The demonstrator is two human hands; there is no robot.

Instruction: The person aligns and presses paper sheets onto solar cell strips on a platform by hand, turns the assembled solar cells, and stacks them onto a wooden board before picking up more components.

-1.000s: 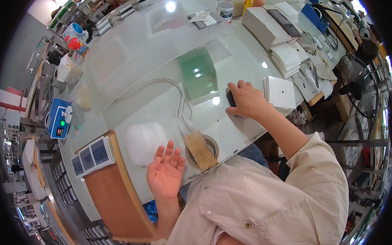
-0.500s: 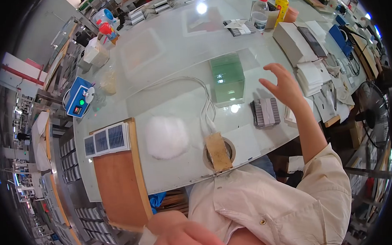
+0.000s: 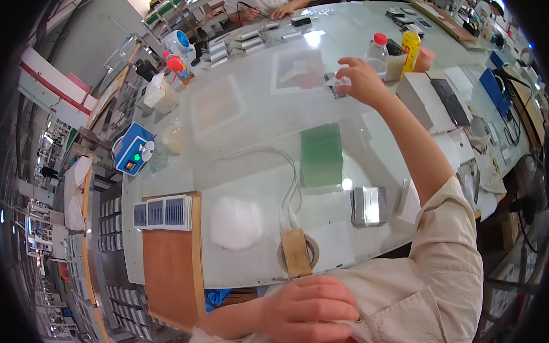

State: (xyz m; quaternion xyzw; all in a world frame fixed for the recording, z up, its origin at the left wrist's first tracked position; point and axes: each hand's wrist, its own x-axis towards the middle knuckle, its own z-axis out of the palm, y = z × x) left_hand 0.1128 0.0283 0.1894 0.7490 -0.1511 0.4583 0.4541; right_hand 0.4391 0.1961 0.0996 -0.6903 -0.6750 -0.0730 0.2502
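Observation:
My right hand (image 3: pixel 361 82) reaches across the table at the end of an outstretched arm. Its thumb and fingers are apart, beside a small stack of dark strips with a pale slip (image 3: pixel 334 85); whether they touch it I cannot tell. My left hand (image 3: pixel 312 309) is in front of my shirt, its fingers curled together, and nothing shows in it. Just beyond it a worn tan block (image 3: pixel 297 253) with white cables rests on a round ring (image 3: pixel 314 252). A banded stack of dark strips (image 3: pixel 369 206) lies near my right forearm, and a green-tinted clear block (image 3: pixel 322 156) stands mid-table.
White fluff (image 3: pixel 236 222) lies left of the cables. A brown board (image 3: pixel 169 260) bears several blue-faced panels (image 3: pixel 162 213). A blue powered device (image 3: pixel 134 149) stands at left. Bottles (image 3: pixel 409 50) and a white box (image 3: pixel 426 99) stand at right. Another person's hands (image 3: pixel 281 11) are across the table.
My right hand has moved forward from beside the green-tinted block to the far strip stack. My left hand has risen further into view in front of my shirt. The view has tilted up.

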